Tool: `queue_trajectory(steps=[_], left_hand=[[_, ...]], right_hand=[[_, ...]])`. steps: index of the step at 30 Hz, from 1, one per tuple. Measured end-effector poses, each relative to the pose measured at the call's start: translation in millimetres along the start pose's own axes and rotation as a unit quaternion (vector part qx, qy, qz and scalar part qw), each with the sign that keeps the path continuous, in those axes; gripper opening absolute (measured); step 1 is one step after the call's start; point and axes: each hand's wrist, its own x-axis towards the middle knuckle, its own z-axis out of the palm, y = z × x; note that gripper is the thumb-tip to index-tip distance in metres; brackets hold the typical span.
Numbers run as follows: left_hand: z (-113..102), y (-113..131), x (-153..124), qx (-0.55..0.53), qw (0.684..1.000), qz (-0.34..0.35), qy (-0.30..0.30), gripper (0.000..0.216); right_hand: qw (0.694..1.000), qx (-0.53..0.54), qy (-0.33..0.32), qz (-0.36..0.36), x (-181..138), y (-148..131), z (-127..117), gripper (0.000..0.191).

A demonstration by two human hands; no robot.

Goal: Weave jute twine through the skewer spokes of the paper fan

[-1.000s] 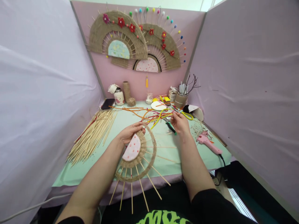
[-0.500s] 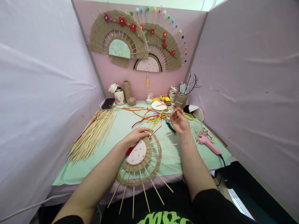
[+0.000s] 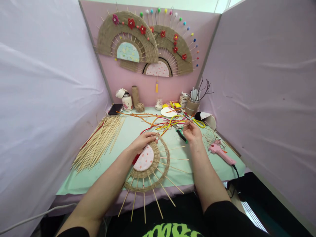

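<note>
My left hand (image 3: 144, 142) grips the upper edge of a half-round woven fan frame (image 3: 156, 159), thumb and fingers closed over its rim. Thin wooden sticks fan out from its woven twine bands, and a white panel with pink dots (image 3: 145, 158) fills the centre. Part of something red (image 3: 135, 159) shows behind the panel's left side. To the right, above the table, my right hand (image 3: 193, 132) is raised with fingertips pinched together; what lies between them is too fine to make out. Green-handled pliers (image 3: 181, 135) lie beside that hand.
Wooden sticks (image 3: 98, 141) lie piled at left. Coloured pipe cleaners (image 3: 158, 123) spread across the middle. A pink glue gun (image 3: 222, 153) with a cord rests at right. Behind stand a twine ball (image 3: 140, 107), jars and a pot of twigs (image 3: 192, 107). Finished fans (image 3: 128, 33) hang on the back wall.
The fan frame has turned slightly in my left hand, its lower sticks shifting right and up. My right hand has moved slightly down and to the right, still pinched.
</note>
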Motion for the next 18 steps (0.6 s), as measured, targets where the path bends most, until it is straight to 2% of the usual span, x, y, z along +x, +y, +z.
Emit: queue_trajectory(steps=[3,7,9,11,13,15,16,18], left_hand=[[-2,2,0,-0.001,1.0,0.018,0.015,0.025],[-6,6,1,-0.01,0.998,0.052,0.039,0.028],[-8,7,1,-0.017,0.996,0.07,0.053,0.031],[-10,9,2,-0.02,0.994,0.088,0.066,0.033],[-11,10,2,-0.019,0.992,0.1,0.073,0.033],[-12,11,3,-0.01,0.991,0.106,0.077,0.03],[-11,11,3,-0.004,0.991,0.107,0.08,0.029],[-10,12,2,0.008,0.99,0.108,0.089,0.026]], right_hand=[[0.997,-0.068,-0.038,0.004,0,1,-3,0.021],[0.972,-0.227,-0.039,-0.048,-5,12,0,0.02],[0.934,-0.347,-0.068,-0.045,-13,20,4,0.019],[0.879,-0.456,-0.141,0.009,-24,28,9,0.02],[0.817,-0.523,-0.229,0.08,-36,33,13,0.022],[0.769,-0.556,-0.292,0.121,-44,36,16,0.024],[0.754,-0.566,-0.31,0.126,-46,36,16,0.025],[0.741,-0.575,-0.327,0.115,-48,36,17,0.027]])
